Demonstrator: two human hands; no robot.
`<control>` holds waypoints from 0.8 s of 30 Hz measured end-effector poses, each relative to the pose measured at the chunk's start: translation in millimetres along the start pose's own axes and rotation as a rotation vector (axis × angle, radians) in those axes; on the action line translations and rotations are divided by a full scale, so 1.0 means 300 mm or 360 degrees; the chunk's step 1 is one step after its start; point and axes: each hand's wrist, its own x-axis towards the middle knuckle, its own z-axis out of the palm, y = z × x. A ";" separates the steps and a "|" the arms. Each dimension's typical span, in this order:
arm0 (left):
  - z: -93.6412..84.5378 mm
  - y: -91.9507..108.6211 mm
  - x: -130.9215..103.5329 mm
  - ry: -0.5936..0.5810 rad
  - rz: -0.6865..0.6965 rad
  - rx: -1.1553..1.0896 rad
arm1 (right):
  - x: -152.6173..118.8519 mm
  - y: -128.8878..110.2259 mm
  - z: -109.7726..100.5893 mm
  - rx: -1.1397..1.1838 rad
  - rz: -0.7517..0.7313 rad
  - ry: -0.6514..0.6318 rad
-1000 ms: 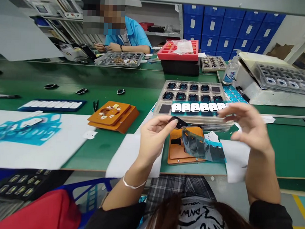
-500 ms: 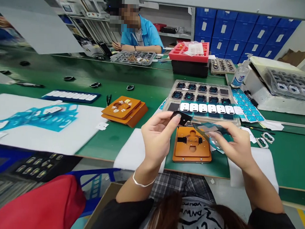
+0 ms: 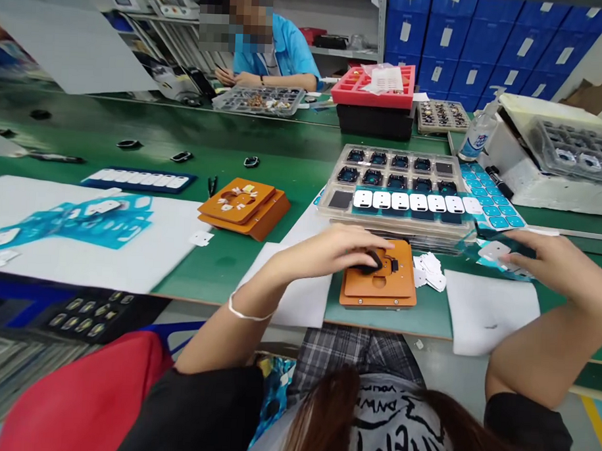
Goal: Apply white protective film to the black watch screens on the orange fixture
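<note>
My left hand (image 3: 342, 250) is closed on a small black flat part (image 3: 371, 261) over the left side of an orange fixture block (image 3: 377, 295). Its fingertips partly cover the part, so I cannot tell how it sits there. Off to the right, my right hand (image 3: 547, 257) pinches a see-through bluish film sheet (image 3: 488, 250) with a whitish patch. That film hangs over the table by the right end of a clear plastic tray (image 3: 400, 222). Small white paper pieces (image 3: 430, 272) lie beside the fixture.
The tray holds black frames and a strip of white labels (image 3: 400, 201). A second orange fixture (image 3: 242, 204) stands left, near a white sheet with blue film scraps (image 3: 123, 236). White foam (image 3: 493, 311) lies at the front right. A co-worker (image 3: 282, 50) sits opposite.
My left hand has moved down with the black part onto the fixture. My right hand has carried the film away to the right, uncovering the white paper pieces.
</note>
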 end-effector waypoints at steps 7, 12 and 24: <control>0.052 -0.059 0.060 -0.0285 0.0163 0.0203 | 0.079 -0.021 0.049 -0.0176 0.0518 -0.0297; 0.075 -0.105 0.044 -0.0120 0.0421 0.0223 | 0.060 -0.089 0.029 -0.0337 0.0612 -0.0075; 0.109 -0.158 -0.007 0.0096 0.0618 0.0323 | 0.122 -0.182 0.134 0.0170 -0.0321 0.1225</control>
